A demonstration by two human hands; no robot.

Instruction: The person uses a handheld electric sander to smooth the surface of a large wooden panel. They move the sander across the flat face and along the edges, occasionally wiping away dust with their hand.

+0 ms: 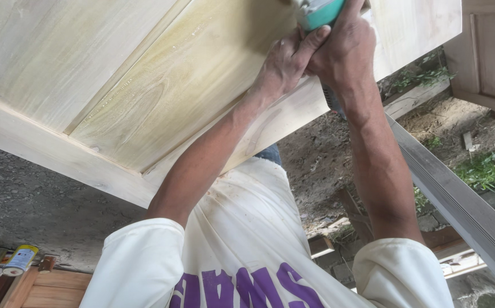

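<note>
both arms stretched toward the top of the frame, left hand (281, 65) and right hand (344, 48) pressed together, fingers curled tight, right overlapping the left's thumb.

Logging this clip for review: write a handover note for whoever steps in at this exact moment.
Left hand: wrapped around the teal power tool.
Right hand: gripping the same tool, overlapping the left.
The tool sits against the pale wooden door panel at the top of the view; its working end is cut off.
Done and left: the view does not show how much of the panel has been worked.
Nearby: small can, lower left.
</note>
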